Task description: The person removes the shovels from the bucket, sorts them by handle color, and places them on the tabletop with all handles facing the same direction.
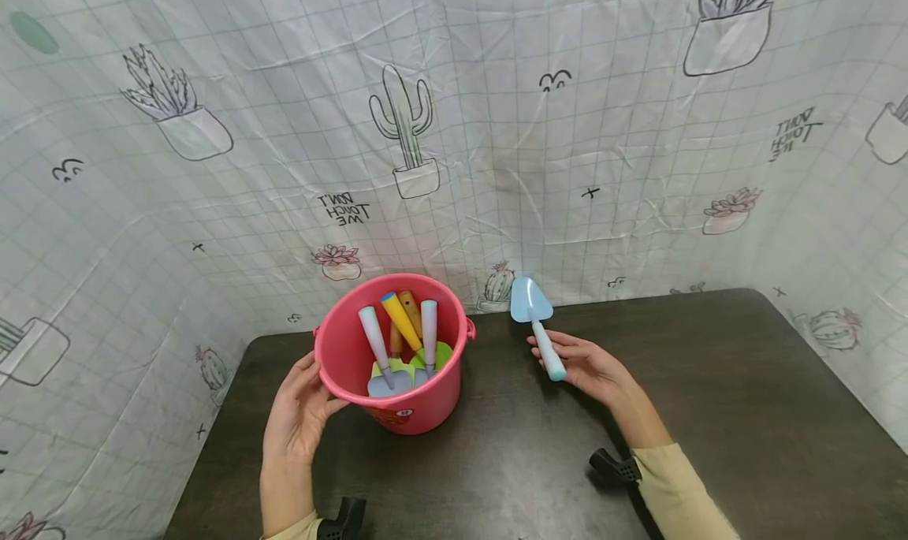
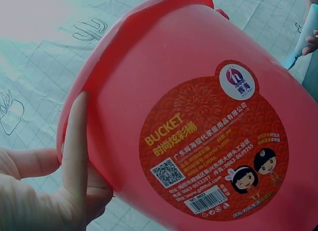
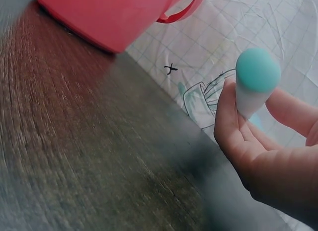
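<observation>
My left hand [image 1: 301, 414] holds the side of a pink plastic bucket [image 1: 426, 410], its fingers at the left of the rim and its thumb toward the front. In the left wrist view a finger lies along the wall under the rim, beside a round red label [image 2: 213, 146]. Inside the bucket several small garden tools lean handle up, among them a yellow handle [image 1: 402, 321] and a pale one with a grey blade [image 1: 373, 335]. To the right, my right hand [image 1: 592, 366] pinches the handle of a light blue trowel [image 1: 530, 299], its blade pointing away toward the back.
The dark wooden table [image 1: 518, 461] reaches to a white gridded cloth [image 1: 496, 130] with cactus drawings, which hangs behind and at both sides. A black strap device [image 1: 615, 467] sits at the right wrist, and another [image 1: 344, 518] at the left.
</observation>
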A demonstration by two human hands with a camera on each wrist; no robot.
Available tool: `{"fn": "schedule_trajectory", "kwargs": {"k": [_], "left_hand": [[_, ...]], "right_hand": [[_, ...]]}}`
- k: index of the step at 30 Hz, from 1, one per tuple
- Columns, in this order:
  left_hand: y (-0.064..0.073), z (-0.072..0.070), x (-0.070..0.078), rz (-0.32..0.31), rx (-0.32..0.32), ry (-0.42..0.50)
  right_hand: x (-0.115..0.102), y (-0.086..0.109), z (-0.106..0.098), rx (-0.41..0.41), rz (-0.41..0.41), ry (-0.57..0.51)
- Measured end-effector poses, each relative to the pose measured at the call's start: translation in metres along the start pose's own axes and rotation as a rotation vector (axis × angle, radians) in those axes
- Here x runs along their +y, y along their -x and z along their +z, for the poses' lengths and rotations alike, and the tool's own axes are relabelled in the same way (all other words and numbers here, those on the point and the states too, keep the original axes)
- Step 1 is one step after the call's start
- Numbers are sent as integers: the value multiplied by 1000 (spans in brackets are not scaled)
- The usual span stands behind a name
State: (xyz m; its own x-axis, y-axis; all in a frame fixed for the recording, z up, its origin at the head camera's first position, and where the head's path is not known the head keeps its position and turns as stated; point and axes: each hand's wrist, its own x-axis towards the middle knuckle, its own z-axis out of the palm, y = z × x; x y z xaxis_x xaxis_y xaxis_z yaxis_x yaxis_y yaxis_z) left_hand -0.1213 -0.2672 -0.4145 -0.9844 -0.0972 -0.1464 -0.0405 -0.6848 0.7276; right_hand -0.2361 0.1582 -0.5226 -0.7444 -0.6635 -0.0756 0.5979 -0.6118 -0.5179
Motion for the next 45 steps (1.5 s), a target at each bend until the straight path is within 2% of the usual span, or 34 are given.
{"fn": "schedule_trajectory", "kwargs": {"k": [8,16,22,28,35,39,45], "left_hand": [[0,-1,0,5,-44,20],[1,-1,0,4,-5,0],[1,-2,0,2,-18,7],[1,-2,0,-4,-22,16],[0,-1,0,-5,-13,27],[0,-2,0,-10,-22,32],[0,-3,0,-13,-32,35]], "right_hand": [[0,3,-3,46,18,2],[0,4,-7,63,41,20],[-1,3,-8,30,28,63],[0,3,-10,70,16,74],[1,4,-7,116,6,150],[0,6,-4,135,8,223],[-1,7,0,193,11,275]]}}
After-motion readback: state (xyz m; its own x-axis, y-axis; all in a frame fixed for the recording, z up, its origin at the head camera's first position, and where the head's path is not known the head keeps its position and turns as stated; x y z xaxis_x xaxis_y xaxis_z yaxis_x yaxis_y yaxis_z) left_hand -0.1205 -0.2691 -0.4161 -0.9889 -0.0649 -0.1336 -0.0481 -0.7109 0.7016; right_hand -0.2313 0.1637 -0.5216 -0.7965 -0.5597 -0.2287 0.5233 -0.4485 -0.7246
